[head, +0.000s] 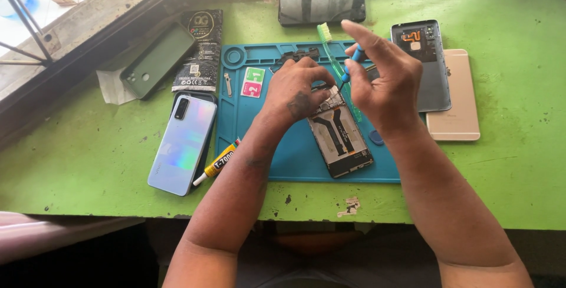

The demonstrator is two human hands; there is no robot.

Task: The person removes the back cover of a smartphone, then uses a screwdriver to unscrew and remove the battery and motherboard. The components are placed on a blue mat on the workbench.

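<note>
A dark green phone case lies toward the far left corner of the green bench, beside a black packet. Nearer the front edge sits a pale iridescent phone, back up, with a yellow glue tube just beside it at the left edge of the blue work mat.

The left hand comes up from the front edge, wrist bent down, fingers curled and pressing on the top end of the opened phone, which lies on the mat tilted slightly, about mid-bench. The right hand hovers just right of it, forefinger stretched out, thumb and fingers pinched around a small blue screwdriver whose tip points down at the phone's top end. A green toothbrush lies behind the hands.

Right of the mat rest a grey back cover and a gold phone, touching. Bare bench stretches to the right edge.
</note>
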